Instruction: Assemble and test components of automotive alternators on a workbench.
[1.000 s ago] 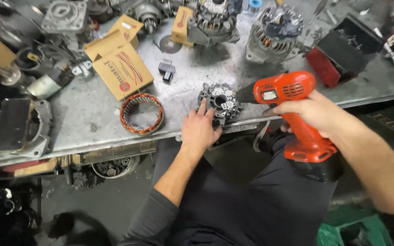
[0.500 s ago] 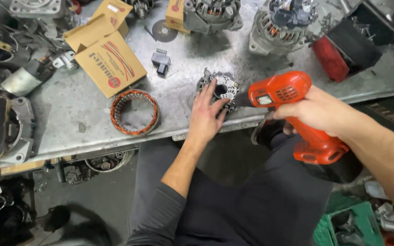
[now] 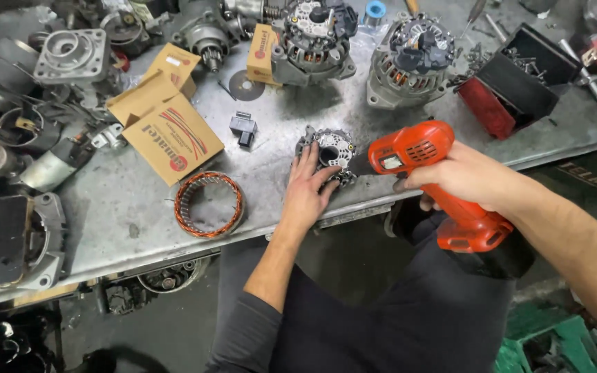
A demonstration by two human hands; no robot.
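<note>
Right hand wrapped around the grip of the orange cordless drill, nose pointing left at the alternator rectifier plate near the front edge of the metal bench. Left hand open, fingers spread flat on the plate's left side, pinning it down. Copper stator ring left of it. Cardboard box beyond, two alternators at the back.

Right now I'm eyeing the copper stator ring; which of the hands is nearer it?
Left. The left hand rests just beside the ring; the right hand, gripping the drill, is farther away.
</note>
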